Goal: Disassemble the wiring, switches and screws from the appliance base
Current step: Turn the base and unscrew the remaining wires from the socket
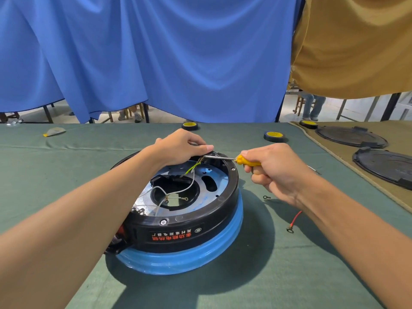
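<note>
Hands both busy: left hand (182,146) grips the far rim of the appliance base (191,239), mid-worktop (66,175); right hand (276,170) clutches a yellow screwdriver (248,162). Base seems rigid, hefty; green-yellow wire (191,168) thin, floppy, best pinched near its terminal

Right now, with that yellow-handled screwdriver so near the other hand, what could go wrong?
The yellow-handled screwdriver in the right hand points its metal tip toward the left hand holding the far rim of the round black appliance base; a slip might jab the thumb. The green-yellow wire beside the tip might get nicked.
</note>
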The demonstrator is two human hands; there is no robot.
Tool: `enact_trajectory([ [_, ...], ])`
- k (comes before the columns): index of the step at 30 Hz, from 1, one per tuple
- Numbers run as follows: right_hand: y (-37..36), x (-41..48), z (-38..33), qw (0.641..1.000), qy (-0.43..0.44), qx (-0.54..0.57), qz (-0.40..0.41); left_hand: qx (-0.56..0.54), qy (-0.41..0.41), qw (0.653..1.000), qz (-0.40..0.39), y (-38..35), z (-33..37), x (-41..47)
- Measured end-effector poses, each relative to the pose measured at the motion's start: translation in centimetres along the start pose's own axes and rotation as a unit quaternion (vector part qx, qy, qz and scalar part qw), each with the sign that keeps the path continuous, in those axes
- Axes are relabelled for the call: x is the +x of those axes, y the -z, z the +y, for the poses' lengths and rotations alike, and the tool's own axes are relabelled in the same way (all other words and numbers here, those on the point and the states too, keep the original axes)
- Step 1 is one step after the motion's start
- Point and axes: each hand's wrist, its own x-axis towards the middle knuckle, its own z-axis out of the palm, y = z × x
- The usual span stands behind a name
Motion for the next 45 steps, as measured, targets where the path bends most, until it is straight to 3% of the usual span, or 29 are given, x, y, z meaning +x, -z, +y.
enact_trajectory([
  [3,0.0,-0.7,0.4,0.983,0.094,-0.156,0.034,0.004,0.001,1.000,0.001,0.0,-0.1,0.1],
  [7,-0.5,-1.3,0.5,0.918,0.206,-0.335,0.060,0.003,0.002,1.000,0.001,0.0,-0.2,0.1],
  [11,-1.1,-1.7,0.5,0.878,0.275,-0.386,0.065,0.005,-0.004,1.000,0.000,0.0,-0.2,0.1],
  [13,-0.9,-1.5,0.5,0.888,0.258,-0.376,0.053,0.006,-0.004,1.000,0.001,0.0,-0.3,0.1],
  [14,-0.8,-1.2,0.5,0.913,0.228,-0.337,0.046,0.006,-0.004,1.000,0.001,0.0,-0.3,0.1],
  [17,-0.6,-0.4,0.3,0.992,0.083,-0.097,0.015,0.008,-0.005,1.000,0.001,0.0,-0.3,0.2],
  [19,-0.7,-0.1,0.3,0.999,0.037,-0.016,0.006,0.007,-0.004,1.000,0.002,-0.1,-0.3,0.2],
  [23,-0.6,-0.2,0.8,0.993,0.085,-0.079,0.017,0.016,-0.006,1.000,0.000,0.0,-0.2,0.1],
  [28,1.0,-1.2,1.8,0.955,0.208,-0.198,0.078,0.046,-0.014,0.999,0.005,0.0,-0.2,0.0],
  [33,0.2,-2.3,3.5,0.834,0.383,-0.323,0.232,0.039,-0.022,0.999,-0.004,0.2,-0.2,-0.3],
  [38,-0.3,-1.8,4.3,0.821,0.401,-0.316,0.256,-0.018,-0.035,0.994,0.102,1.9,0.2,-1.2],
  [40,-0.2,-1.8,4.5,0.820,0.398,-0.322,0.257,0.031,-0.062,0.997,0.028,3.1,0.6,-2.1],
  [43,0.0,-1.8,4.5,0.826,0.387,-0.324,0.251,0.124,-0.061,0.976,-0.166,3.6,1.7,-3.7],
  [45,0.1,-1.9,4.4,0.828,0.382,-0.324,0.251,0.158,-0.047,0.963,-0.213,3.1,2.1,-4.4],
])
